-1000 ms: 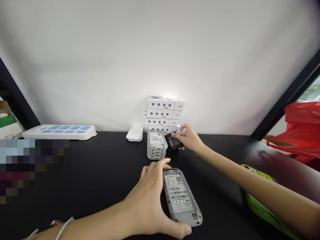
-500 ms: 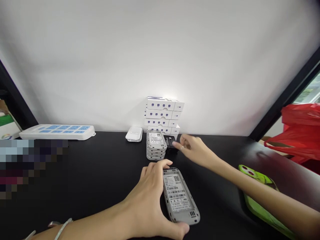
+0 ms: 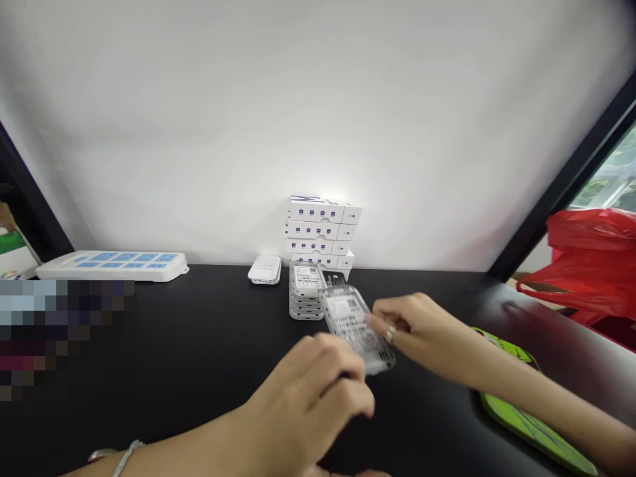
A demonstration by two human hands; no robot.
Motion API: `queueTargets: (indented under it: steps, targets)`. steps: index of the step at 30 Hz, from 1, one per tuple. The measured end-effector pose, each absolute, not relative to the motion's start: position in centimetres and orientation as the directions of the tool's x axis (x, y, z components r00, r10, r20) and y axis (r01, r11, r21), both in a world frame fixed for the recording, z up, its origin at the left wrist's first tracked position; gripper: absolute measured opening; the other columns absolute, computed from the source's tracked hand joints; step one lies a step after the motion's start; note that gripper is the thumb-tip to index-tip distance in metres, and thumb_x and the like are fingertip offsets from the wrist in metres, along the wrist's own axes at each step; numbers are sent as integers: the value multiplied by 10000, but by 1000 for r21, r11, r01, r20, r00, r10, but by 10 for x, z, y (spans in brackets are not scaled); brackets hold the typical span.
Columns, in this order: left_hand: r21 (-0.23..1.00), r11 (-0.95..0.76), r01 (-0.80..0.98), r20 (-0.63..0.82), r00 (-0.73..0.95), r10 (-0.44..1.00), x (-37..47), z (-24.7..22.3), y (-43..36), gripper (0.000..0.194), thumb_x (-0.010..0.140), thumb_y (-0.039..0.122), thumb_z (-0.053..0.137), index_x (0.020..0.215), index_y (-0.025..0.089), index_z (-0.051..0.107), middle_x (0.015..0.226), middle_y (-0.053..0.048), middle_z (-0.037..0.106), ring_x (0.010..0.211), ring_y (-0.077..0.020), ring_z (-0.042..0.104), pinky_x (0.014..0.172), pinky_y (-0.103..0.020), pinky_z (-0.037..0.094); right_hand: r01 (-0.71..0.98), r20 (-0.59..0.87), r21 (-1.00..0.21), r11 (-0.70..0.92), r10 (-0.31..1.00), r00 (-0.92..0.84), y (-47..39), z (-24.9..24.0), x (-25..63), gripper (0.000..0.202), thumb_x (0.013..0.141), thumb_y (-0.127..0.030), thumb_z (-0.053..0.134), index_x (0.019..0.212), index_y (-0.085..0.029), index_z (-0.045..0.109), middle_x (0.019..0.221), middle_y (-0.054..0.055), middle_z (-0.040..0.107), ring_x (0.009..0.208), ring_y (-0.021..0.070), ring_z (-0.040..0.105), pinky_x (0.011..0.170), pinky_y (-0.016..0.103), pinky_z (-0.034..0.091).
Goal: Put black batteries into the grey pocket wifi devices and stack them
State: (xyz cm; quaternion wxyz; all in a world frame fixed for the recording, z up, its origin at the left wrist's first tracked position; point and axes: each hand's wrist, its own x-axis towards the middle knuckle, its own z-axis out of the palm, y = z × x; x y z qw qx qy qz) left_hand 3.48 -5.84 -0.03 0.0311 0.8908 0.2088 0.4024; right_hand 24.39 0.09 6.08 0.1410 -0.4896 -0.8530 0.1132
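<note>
My right hand (image 3: 415, 331) pinches the right edge of a grey-white, open-backed device body (image 3: 348, 324), which is tilted and blurred by motion. A printed label with barcodes shows inside its recess. Just below and to the left is my left hand (image 3: 318, 391), fingers bent and thumb apart, with nothing seen in it. Behind the held piece stands a stack of similar device bodies (image 3: 307, 291). Black batteries (image 3: 336, 279) next to that stack are partly covered by the held body. To the stack's left lie several white back covers (image 3: 265, 269) in a small pile.
White boxes (image 3: 318, 229) are piled against the wall behind the stack. A white and blue power strip (image 3: 114, 265) lies at the far left. Under my right forearm is a green phone case (image 3: 531, 424). A red plastic bag (image 3: 591, 265) sits at the right edge of the black table (image 3: 199, 344).
The device body has left its place in my left hand and moved up toward the stack, now in my right hand. My right hand has come down from the batteries; my left fingers have let go.
</note>
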Motion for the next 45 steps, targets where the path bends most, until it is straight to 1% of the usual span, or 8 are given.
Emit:
queueTargets:
  steps: [2,5,12,19,28,32,37,45]
  targets:
    - [107,-948,299,628,719,297,36,1,-58,157,942,330,562,877,211,485,785,-13,606,779,-182,592,683,-296,449,783,162,-366,502,863,-478,20,73,235,387,874,-374,449,559,-218,286,532,-50,278,526,115,245,491,288,214]
    - [56,-945,322,538,787,301,40,-1,-56,244,916,303,618,724,195,512,628,34,577,597,-130,531,559,-277,388,741,174,-420,524,848,-501,48,82,215,385,848,-301,480,547,-218,255,532,-53,271,523,107,250,498,283,226]
    - [51,-931,360,514,790,334,42,-12,-50,348,842,360,711,644,200,475,563,71,533,534,-99,485,536,-242,388,751,134,-449,484,867,-479,91,70,184,420,796,-216,518,485,-223,237,480,-53,271,484,96,243,485,287,230]
    - [206,-907,366,480,770,420,41,-7,-52,351,806,277,740,634,212,442,559,83,504,512,-98,478,551,-217,407,785,133,-451,425,901,-412,64,52,219,429,945,-418,330,584,-215,442,591,9,521,560,151,465,582,308,363]
    - [464,-772,434,315,734,602,43,-2,-56,280,772,132,670,658,206,425,559,105,396,472,-70,389,602,-214,393,849,-82,-441,291,929,-362,79,22,301,299,896,-359,425,633,-219,448,485,-43,438,392,119,429,462,270,361]
    - [566,-667,485,438,508,742,39,19,-54,261,909,295,499,671,207,440,565,72,438,514,-99,446,566,-233,376,851,-72,-419,316,923,-378,77,22,300,258,882,-315,444,641,-225,423,536,-40,446,421,124,453,464,264,347]
    - [630,-371,682,377,149,914,18,59,-10,393,976,444,442,679,191,483,657,42,519,627,-122,525,624,-249,428,870,-39,-374,322,931,-362,72,25,296,245,869,-255,444,628,-223,408,567,-32,459,442,124,454,503,272,325]
    - [549,-1,836,37,-23,999,3,65,69,277,948,350,602,1147,158,610,1133,-63,647,941,-227,663,793,-396,574,887,-69,-345,307,934,-350,74,23,298,241,875,-223,454,635,-212,442,578,-31,482,467,113,470,506,247,322]
